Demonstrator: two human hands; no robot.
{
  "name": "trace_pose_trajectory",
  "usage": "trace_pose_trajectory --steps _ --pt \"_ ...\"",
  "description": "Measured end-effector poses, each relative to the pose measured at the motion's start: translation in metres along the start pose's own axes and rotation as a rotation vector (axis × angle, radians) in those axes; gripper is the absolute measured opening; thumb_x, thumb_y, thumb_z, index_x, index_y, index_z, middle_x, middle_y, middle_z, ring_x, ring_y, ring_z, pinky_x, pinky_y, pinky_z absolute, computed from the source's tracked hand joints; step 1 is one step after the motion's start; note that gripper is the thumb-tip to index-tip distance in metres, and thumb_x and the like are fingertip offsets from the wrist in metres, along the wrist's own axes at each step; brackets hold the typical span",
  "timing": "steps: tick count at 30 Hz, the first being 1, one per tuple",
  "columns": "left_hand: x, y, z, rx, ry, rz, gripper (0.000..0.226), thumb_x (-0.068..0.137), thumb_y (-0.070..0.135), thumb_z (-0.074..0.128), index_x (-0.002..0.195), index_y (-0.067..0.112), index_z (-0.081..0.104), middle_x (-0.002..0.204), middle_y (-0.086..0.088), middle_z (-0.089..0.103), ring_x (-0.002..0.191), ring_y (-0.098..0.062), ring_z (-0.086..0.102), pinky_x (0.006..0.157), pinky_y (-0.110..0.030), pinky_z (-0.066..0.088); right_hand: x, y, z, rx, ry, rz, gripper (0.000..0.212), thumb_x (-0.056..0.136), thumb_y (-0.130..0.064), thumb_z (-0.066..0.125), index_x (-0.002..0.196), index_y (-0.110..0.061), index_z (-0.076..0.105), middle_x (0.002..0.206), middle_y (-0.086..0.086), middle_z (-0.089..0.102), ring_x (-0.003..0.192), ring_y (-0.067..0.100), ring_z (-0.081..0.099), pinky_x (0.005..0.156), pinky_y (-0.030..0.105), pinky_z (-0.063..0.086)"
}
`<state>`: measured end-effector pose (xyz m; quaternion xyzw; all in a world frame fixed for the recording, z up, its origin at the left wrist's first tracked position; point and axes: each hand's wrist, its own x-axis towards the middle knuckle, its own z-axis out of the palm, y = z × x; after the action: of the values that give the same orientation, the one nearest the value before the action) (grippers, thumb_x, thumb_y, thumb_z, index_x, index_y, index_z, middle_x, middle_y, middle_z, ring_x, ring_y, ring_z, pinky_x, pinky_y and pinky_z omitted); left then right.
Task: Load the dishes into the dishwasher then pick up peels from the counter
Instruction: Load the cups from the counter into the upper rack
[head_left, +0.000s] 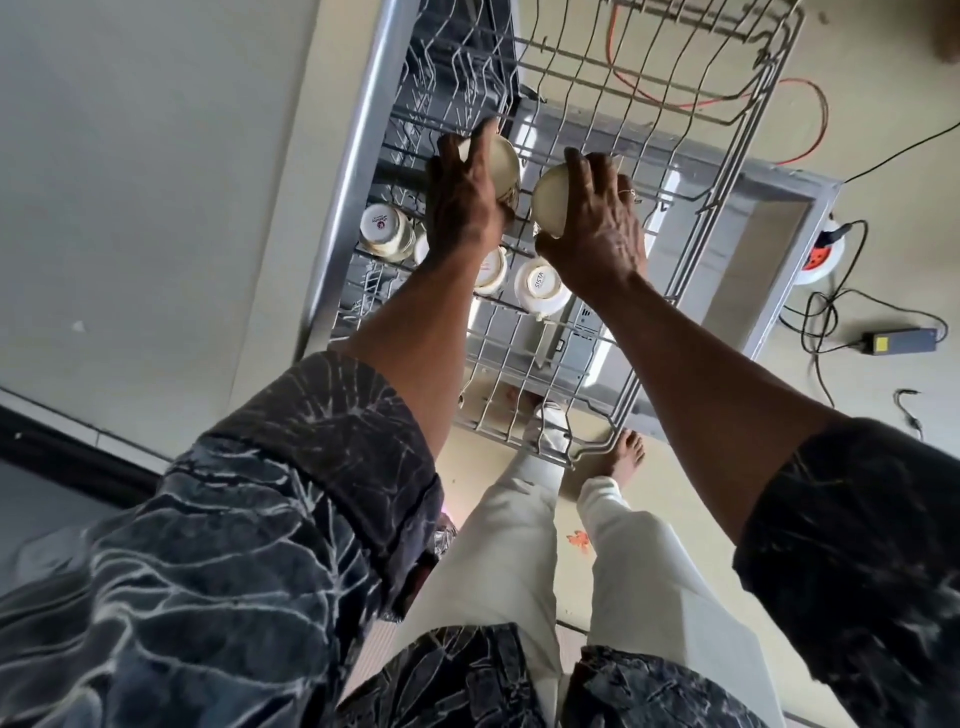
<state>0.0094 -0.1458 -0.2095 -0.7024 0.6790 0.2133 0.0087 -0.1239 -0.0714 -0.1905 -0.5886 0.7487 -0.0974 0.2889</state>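
Two plain cream cups sit above the dishwasher rack (597, 119). My left hand (467, 202) grips the left cup (503, 165). My right hand (597, 223) grips the right cup (549, 203), fingers (574, 166) curled over it.

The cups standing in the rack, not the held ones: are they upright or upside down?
Upside down. The cups show their printed bases to the camera, not their openings.

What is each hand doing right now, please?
Left hand: grips a cup.
Right hand: grips a second cup.

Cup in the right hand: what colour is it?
Plain cream; the cup shows best in the head view, gripped by the right hand.
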Motion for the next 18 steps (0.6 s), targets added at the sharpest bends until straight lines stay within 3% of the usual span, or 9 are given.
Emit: trace_pose_trajectory --steps 2,4,10,13,16,18 --pt "0.002 -0.003 0.001 0.010 -0.001 0.003 0.099 0.087 -0.017 0.054 0.159 0.043 0.018 0.156 -0.011 0.029 0.133 -0.024 0.038 0.088 -0.020 0.039 0.002 0.002 0.001 0.006 0.010 0.000 0.099 0.080 -0.035 0.080 0.159 -0.014 0.023 0.155 0.015 0.033 0.137 0.035 0.036 0.108 0.045 0.044" --pt "0.004 -0.008 0.000 0.009 -0.009 -0.003 0.104 0.085 -0.013 0.062 0.160 0.041 0.013 0.156 -0.012 0.028 0.133 -0.025 0.038 0.093 -0.025 0.043 0.003 0.004 0.002 0.015 -0.005 0.001 0.102 0.079 -0.036 0.081 0.159 -0.016 0.021 0.152 0.013 0.033 0.133 0.033 0.038 0.103 0.041 0.045" --pt "-0.019 -0.013 -0.019 -0.114 -0.064 -0.094 0.121 0.073 0.030 0.089 0.162 0.024 0.007 0.157 -0.020 0.026 0.143 -0.034 0.030 0.109 -0.042 0.037 -0.009 0.001 -0.019 0.012 -0.049 -0.021 0.103 0.079 -0.042 0.080 0.159 -0.015 0.021 0.155 0.015 0.030 0.139 0.033 0.033 0.113 0.042 0.036" --pt "-0.050 -0.007 -0.029 -0.115 0.024 -0.109 0.107 0.078 0.045 0.081 0.159 0.015 0.019 0.158 -0.018 0.028 0.144 -0.033 0.030 0.113 -0.039 0.035 -0.024 -0.004 -0.041 -0.038 -0.007 -0.066 0.088 0.081 -0.039 0.078 0.152 -0.012 0.034 0.151 0.016 0.034 0.136 0.035 0.036 0.108 0.046 0.042" --pt "-0.087 0.001 -0.039 -0.066 0.015 -0.109 0.094 0.090 0.044 0.070 0.160 0.012 0.016 0.165 -0.020 0.017 0.150 -0.036 0.020 0.119 -0.046 0.029 -0.045 -0.010 -0.060 -0.083 0.017 -0.090 0.073 0.083 -0.038 0.075 0.143 -0.010 0.045 0.150 0.016 0.038 0.134 0.036 0.039 0.103 0.050 0.045" --pt "-0.116 0.005 -0.049 -0.060 -0.009 -0.090 0.094 0.090 0.040 0.070 0.160 0.013 0.014 0.164 -0.020 0.018 0.149 -0.036 0.024 0.118 -0.050 0.030 -0.063 -0.015 -0.071 -0.087 0.030 -0.107 0.068 0.084 -0.037 0.075 0.140 -0.008 0.049 0.150 0.015 0.040 0.133 0.037 0.040 0.101 0.051 0.045"
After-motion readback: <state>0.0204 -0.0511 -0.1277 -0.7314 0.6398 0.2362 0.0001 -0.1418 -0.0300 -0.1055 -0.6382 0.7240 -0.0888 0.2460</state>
